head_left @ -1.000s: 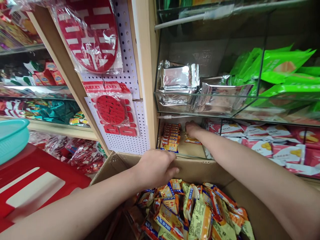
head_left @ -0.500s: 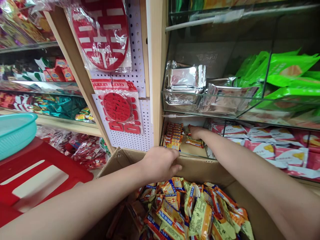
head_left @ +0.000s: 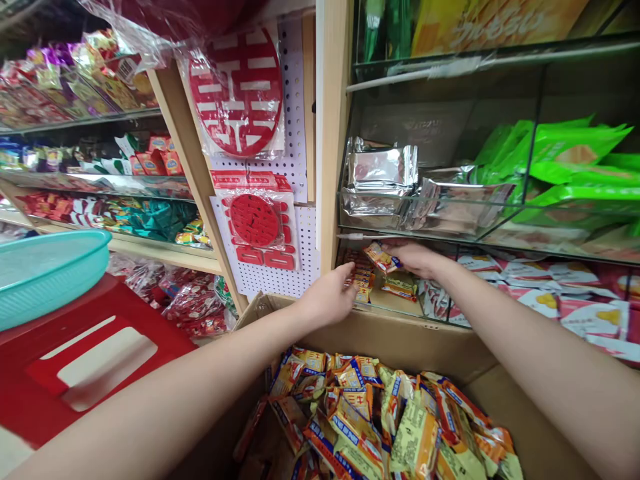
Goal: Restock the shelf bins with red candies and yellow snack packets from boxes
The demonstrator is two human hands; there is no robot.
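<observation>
Gripping a snack packet (head_left: 381, 257) in the right hand (head_left: 413, 258) above the shelf (head_left: 384, 302), with the left hand (head_left: 330, 297), hold unclear, near an already lined-up row (head_left: 365, 283) and many loose packets (head_left: 357, 417) left in the carton (head_left: 395, 335).

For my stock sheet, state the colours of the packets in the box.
The packets are orange and yellow with blue parts; head view.

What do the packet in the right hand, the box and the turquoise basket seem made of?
The packet, in the right hand: printed wrapper, probably plastic film, from its slight sheen. The box: matte brown, apparently cardboard, judging by its plain, folded walls. The turquoise basket: likely plastic, smooth-rimmed and slightly glossy, with a fine mesh side.
</observation>
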